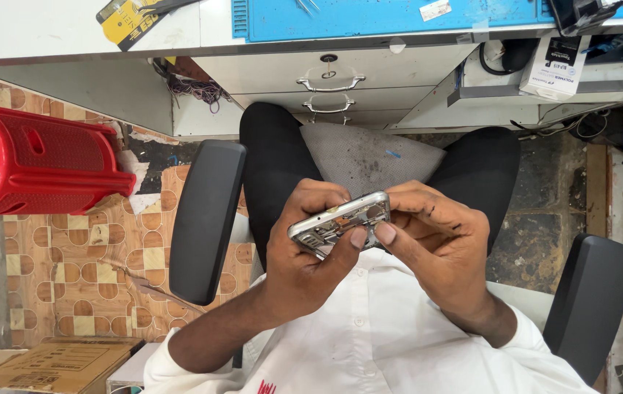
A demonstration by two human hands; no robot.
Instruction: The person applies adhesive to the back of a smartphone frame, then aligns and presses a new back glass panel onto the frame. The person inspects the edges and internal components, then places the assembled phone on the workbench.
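Observation:
An opened phone body (pixel 337 222) with a silver frame and exposed inner parts is held over my lap, tilted. My left hand (pixel 304 248) grips its near-left end, thumb pressed on its inner face. My right hand (pixel 435 244) holds the right end, with the thumb tip resting on the inside next to my left thumb. Both hands are above my black trousers and a grey cloth (pixel 370 157) lying across my thighs.
Black chair armrests stand at the left (pixel 205 219) and right (pixel 588 303). A white desk with metal-handled drawers (pixel 329 82) and a blue mat (pixel 384 16) lies ahead. A red plastic stool (pixel 34 160) sits on the tiled floor at left, a cardboard box (pixel 56 365) at lower left.

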